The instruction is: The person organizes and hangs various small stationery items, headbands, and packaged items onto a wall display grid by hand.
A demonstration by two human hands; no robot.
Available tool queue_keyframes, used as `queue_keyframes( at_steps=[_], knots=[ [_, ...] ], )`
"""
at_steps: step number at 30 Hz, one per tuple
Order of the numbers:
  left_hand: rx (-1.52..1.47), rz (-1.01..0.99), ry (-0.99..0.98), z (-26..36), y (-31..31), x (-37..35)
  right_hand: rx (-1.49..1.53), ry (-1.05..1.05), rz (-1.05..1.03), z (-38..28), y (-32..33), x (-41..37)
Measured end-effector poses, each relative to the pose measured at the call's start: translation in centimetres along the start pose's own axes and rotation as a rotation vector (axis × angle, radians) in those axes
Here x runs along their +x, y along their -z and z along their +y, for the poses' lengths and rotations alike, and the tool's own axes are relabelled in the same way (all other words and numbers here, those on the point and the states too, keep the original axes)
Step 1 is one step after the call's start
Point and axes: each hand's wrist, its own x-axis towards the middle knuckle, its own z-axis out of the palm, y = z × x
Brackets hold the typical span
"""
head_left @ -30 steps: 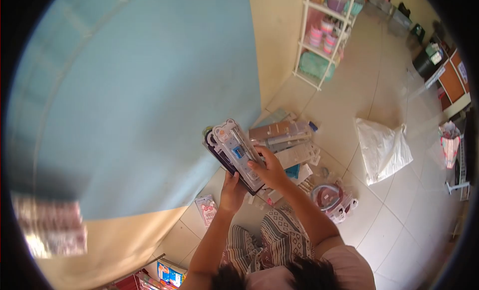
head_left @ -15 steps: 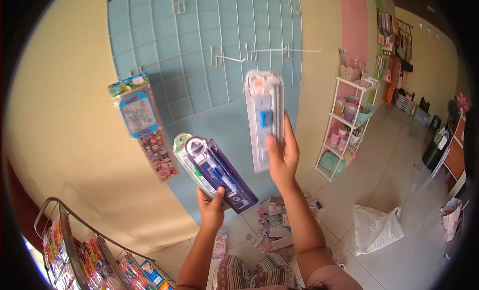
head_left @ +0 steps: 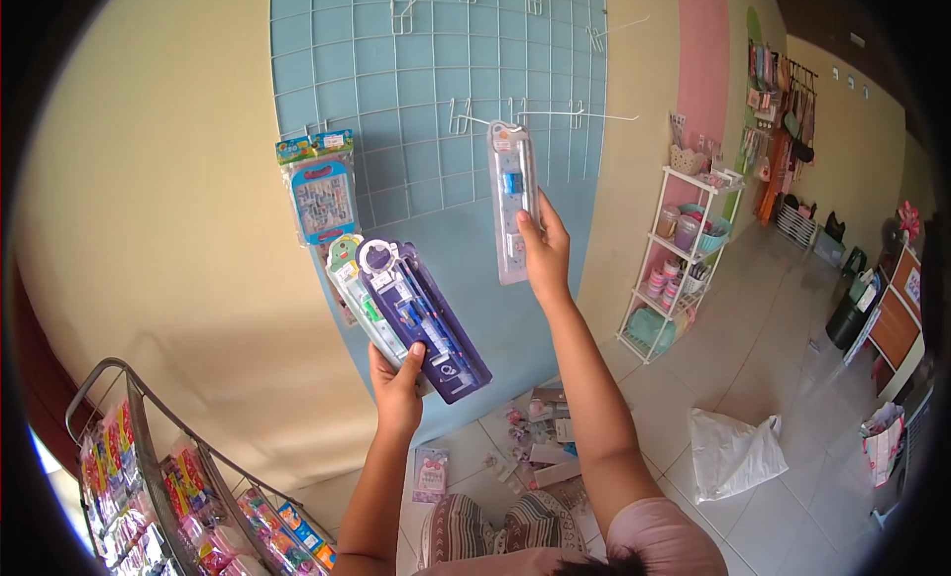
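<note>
My right hand (head_left: 548, 247) grips a clear-fronted pale stationery set (head_left: 509, 185) with a blue sharpener inside. Its top overlaps one of the white hooks (head_left: 570, 114) on the wire grid (head_left: 426, 81). Lower and to the left, my left hand (head_left: 398, 383) is closed round two more packs, thumb on the front. The nearer is a dark purple stationery set (head_left: 436, 328) with blue pencils; a green-and-white stationery set (head_left: 349, 269) shows behind it. Beyond them hang blue-and-green toy packets (head_left: 322, 195) at the grid's left edge.
Assorted packages (head_left: 540, 442) lie on the tiled floor beyond my knees, with a pink packet (head_left: 431, 475) to their left. A white plastic bag (head_left: 735, 455) rests at right. A white shelf rack (head_left: 649, 234) stands by the wall; a metal display rack (head_left: 149, 457) fills the lower left.
The view has shifted, so the grid and hanging packets sit farther right. The right-hand set has risen towards the hooks and turned slightly. Both hands keep their holds.
</note>
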Motion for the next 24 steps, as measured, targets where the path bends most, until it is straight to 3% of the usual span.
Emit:
queue_keyframes(
  at_steps=[2,3,6,7,10,11,14,17,21,24],
  knots=[
    [0.044,-0.021,0.011,0.0,0.2,0.3,-0.103,0.049,-0.008,0.6,-0.7,1.0],
    [0.067,-0.031,0.016,0.0,0.1,0.6,-0.102,-0.092,-0.008,0.3,-1.3,1.5],
    [0.023,-0.062,0.048,0.0,-2.2,2.3,-0.391,0.117,-0.013,5.2,-2.2,4.6],
    [0.046,-0.085,0.075,-0.3,-3.0,3.6,-0.424,0.101,-0.099,5.8,-2.5,5.4],
    [0.115,-0.121,0.086,-1.3,-4.7,7.1,-0.460,0.133,0.023,7.1,-2.6,5.0],
    [0.122,-0.126,0.057,-1.8,-4.9,7.9,-0.604,0.212,0.121,6.7,-2.2,4.4],
    [0.160,-0.130,-0.002,-2.4,-5.8,9.5,-0.106,-0.179,-0.115,1.5,-0.4,2.1],
    [0.195,-0.157,-0.048,-3.2,-6.8,10.5,-0.029,-0.153,-0.355,0.0,0.0,0.0],
    [0.192,-0.197,-0.130,-2.7,-8.0,10.4,0.093,0.041,-0.092,-1.0,-0.2,0.9],
    [-0.005,-0.193,-0.030,-1.2,-8.1,9.6,0.167,0.028,-0.029,-2.7,-0.3,1.9]
  ],
)
